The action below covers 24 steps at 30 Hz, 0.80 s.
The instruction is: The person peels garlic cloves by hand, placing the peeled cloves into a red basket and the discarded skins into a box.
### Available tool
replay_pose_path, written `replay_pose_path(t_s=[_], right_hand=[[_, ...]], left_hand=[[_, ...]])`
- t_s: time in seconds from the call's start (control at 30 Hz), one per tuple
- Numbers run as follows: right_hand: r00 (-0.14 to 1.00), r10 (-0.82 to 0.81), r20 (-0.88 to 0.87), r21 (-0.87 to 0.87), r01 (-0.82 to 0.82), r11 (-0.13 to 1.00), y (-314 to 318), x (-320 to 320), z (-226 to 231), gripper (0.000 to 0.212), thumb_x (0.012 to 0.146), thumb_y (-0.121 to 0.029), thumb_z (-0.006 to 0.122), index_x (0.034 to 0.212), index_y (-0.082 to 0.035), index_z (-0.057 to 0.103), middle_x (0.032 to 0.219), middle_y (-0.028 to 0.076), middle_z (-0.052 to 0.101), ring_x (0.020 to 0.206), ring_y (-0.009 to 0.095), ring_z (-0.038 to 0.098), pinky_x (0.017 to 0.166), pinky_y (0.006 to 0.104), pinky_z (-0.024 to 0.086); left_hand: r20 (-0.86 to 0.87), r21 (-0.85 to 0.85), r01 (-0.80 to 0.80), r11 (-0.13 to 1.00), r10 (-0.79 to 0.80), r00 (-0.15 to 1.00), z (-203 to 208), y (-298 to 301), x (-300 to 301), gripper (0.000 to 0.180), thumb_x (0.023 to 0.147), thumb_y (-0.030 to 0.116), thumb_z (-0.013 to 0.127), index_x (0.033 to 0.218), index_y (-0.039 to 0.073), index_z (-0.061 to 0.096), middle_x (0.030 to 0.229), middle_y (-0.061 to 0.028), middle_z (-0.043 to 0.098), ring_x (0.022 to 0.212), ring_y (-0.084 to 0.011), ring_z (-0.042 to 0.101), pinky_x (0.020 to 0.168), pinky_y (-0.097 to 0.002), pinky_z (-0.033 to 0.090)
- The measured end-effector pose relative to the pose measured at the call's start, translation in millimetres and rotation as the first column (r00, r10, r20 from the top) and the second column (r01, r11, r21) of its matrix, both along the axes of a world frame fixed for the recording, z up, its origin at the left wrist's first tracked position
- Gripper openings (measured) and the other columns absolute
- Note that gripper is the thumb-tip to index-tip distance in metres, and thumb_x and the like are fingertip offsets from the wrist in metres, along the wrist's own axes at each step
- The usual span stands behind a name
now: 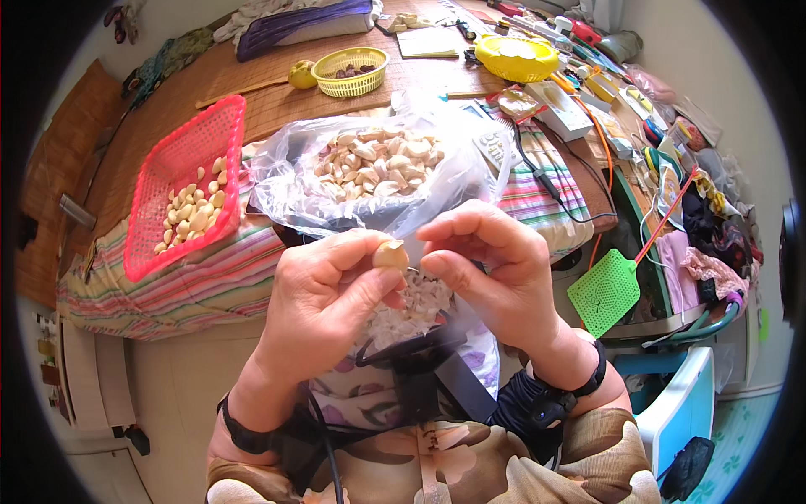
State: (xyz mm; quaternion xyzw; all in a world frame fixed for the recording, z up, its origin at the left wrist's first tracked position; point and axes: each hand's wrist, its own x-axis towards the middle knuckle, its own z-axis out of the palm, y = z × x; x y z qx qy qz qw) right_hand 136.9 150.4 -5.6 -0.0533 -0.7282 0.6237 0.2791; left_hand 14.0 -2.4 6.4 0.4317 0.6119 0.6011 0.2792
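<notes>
Between the thumb and forefinger of my left hand (pixel 315 294) is a pale garlic clove (pixel 389 255). My right hand (pixel 508 273) hovers just right of it, thumb and fingers apart, with nothing visible between them. Below both hands, papery garlic skins (pixel 407 319) fill a dark container (pixel 411 346) over my lap, partly hidden by my hands. Beyond my hands, unpeeled garlic cloves (pixel 378 165) are heaped in a clear plastic bag (pixel 281 181). At the left, a tilted pink-red basket (pixel 141 220) holds peeled garlic cloves (pixel 195 214).
A striped cloth (pixel 180 290) hangs over the table's front edge. Farther back are a yellow basket (pixel 382 60) with small dark items, a round yellowish fruit (pixel 302 75) and a yellow bowl (pixel 516 59). A green fly swatter (pixel 604 290) and cables are at the right.
</notes>
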Motion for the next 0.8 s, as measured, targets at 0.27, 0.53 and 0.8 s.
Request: replay_pose_path(t_s=[0.27,0.53,0.8], right_hand=[[0.990,0.049,-0.129,0.168,-0.027,0.985,5,-8,3,0.014,0.079,0.004,0.071,0.092,0.000,0.068,0.089,0.008,0.064,0.075,0.010,0.066,0.060,0.0218,0.052],[0.991,0.062,-0.122,0.165,-0.041,0.985,1,-2,2,0.017,0.076,0.006,0.074,0.091,0.000,0.068,0.093,0.008,0.063,0.077,0.010,0.063,0.063,0.0220,0.053],[0.986,0.087,-0.139,0.193,-0.059,0.979,1,-1,-1,0.027,0.079,0.005,0.071,0.104,0.000,0.066,0.098,0.010,0.062,0.079,0.011,0.064,0.066,0.0221,0.052]], left_hand=[[-0.424,0.093,-0.031,0.995,0.068,0.903,-6,6,4,0.019,0.086,-0.006,0.062,0.105,-0.007,0.064,0.085,-0.0116,0.067,0.076,-0.0153,0.068,0.066,-0.0254,0.055],[-0.382,0.118,0.025,0.993,0.022,0.924,-6,0,5,0.020,0.084,-0.002,0.066,0.104,-0.006,0.065,0.082,-0.0124,0.068,0.075,-0.0164,0.070,0.066,-0.0256,0.054],[-0.258,0.143,-0.012,0.990,0.049,0.965,-1,-2,10,0.016,0.087,-0.002,0.062,0.103,-0.006,0.065,0.080,-0.0116,0.067,0.073,-0.0144,0.068,0.063,-0.0249,0.053]])
